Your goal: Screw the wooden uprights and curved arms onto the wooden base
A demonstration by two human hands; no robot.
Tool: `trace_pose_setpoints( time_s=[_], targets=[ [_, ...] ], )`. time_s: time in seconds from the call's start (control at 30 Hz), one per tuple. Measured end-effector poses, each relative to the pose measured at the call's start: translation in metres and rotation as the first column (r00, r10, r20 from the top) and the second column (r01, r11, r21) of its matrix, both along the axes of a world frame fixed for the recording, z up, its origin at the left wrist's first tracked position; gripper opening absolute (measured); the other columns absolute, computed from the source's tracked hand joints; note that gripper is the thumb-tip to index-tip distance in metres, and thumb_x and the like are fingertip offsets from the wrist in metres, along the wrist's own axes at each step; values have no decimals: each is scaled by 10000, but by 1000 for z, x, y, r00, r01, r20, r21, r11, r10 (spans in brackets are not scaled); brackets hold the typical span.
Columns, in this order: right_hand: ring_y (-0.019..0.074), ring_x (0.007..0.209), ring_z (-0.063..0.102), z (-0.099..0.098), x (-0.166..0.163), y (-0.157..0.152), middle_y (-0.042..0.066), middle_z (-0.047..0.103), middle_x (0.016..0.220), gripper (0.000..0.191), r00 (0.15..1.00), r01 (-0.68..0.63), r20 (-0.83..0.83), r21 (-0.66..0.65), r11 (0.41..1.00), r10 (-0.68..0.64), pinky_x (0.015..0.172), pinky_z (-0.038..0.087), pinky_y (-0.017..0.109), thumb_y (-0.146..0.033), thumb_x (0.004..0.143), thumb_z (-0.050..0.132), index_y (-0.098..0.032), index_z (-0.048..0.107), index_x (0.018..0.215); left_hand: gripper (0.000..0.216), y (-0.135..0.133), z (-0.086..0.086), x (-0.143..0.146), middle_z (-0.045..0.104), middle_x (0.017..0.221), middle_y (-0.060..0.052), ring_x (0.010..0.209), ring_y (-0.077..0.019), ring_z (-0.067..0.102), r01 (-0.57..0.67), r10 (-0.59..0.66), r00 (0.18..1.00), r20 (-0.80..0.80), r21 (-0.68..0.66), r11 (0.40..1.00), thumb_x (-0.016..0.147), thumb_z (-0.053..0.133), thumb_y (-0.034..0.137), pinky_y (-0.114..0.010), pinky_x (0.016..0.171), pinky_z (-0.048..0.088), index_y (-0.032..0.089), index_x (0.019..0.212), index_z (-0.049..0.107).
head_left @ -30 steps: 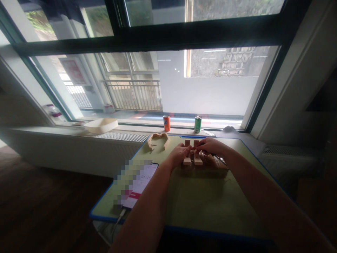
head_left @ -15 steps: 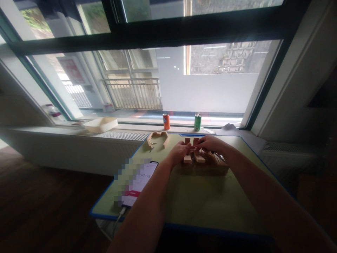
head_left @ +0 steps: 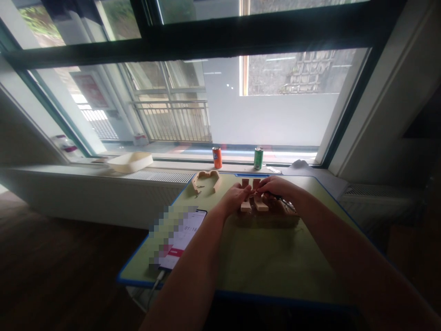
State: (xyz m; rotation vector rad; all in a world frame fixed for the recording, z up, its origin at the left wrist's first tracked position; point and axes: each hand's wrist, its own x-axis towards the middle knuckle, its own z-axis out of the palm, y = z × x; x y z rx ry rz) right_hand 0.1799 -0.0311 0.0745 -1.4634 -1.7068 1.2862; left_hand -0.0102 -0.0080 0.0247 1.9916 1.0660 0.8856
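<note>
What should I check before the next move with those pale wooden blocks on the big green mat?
1. Pale wooden blocks on the green, blue-edged mat: ok, grouped together under the hands.
2. Left hand on the blocks: ok, touching them.
3. Right hand over the blocks: cannot tell what its fingers pinch.
4. Thin metal tool beside the right hand: cannot tell what kind.
5. Curved pale wooden piece: ok, lying apart from both hands.
6. Black-edged phone on the mat: cannot tell whether the left forearm touches it.
</note>
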Motion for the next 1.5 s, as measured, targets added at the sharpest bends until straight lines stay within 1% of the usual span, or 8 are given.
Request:
trace_pose_setpoints(
  time_s=[0.17,0.47,0.9,1.03,1.13,1.3,1.4,1.5],
  targets=[
    [72,490,476,-5,-7,1,15,614,645,160,1000,27,-3,3,1000,-27,459,372,195,-199,680,590,-148,654,817,628,0,1,3,566,810,-72,682,-156,532,-16,16,1000,-15,26,1000,755,344,655,-261,640,409,92,810,619],
    [68,458,450,-6,-4,3,23,593,601,165,1000,25,-6,15,1000,-25,429,353,197,-251,681,622,-125,655,781,640,0,2,1,559,816,-70,766,-173,530,80,-60,991,-117,178,981,820,250,598,-285,776,402,129,766,682],
    [66,435,449,2,-3,-7,-5,543,532,241,1000,4,2,5,1000,-4,401,353,186,-369,681,638,-140,640,757,583,1,-2,0,561,785,-56,792,-166,534,35,-19,995,-100,152,988,821,299,576,-279,779,416,138,842,684],
    [71,434,447,7,0,-6,10,542,534,308,989,10,147,77,997,-21,399,342,196,-432,716,578,-131,640,695,583,-1,-3,0,564,777,-54,813,-169,533,27,-16,996,-85,135,990,822,303,574,-269,767,417,131,908,673],
    [66,424,419,20,2,-12,-2,523,527,231,979,24,198,154,988,-55,386,312,194,-350,723,569,-134,643,757,573,-2,-3,1,567,821,-57,810,-163,537,22,-12,997,-72,143,990,824,312,564,-265,765,416,130,938,668],
    [84,489,468,51,0,-34,26,580,644,302,994,90,28,275,957,-101,430,357,200,-171,737,469,-139,595,1009,549,-4,-2,3,552,797,-48,781,-153,536,1,15,997,-70,218,976,857,265,516,-267,754,413,162,926,680],
    [119,642,559,64,2,-46,61,633,847,346,999,-12,37,381,924,-2,558,442,230,-194,759,475,-165,570,1090,546,-4,-2,3,541,747,-42,733,-146,531,-13,28,998,-62,242,970,860,264,511,-269,727,415,165,908,684],
    [144,741,589,71,7,-54,48,655,895,343,968,-145,249,526,838,11,647,453,257,-306,788,509,-212,576,1111,545,-5,-3,2,545,777,-49,734,-143,533,-25,34,999,-35,250,968,854,280,519,-272,728,419,158,887,687]
  ],
)
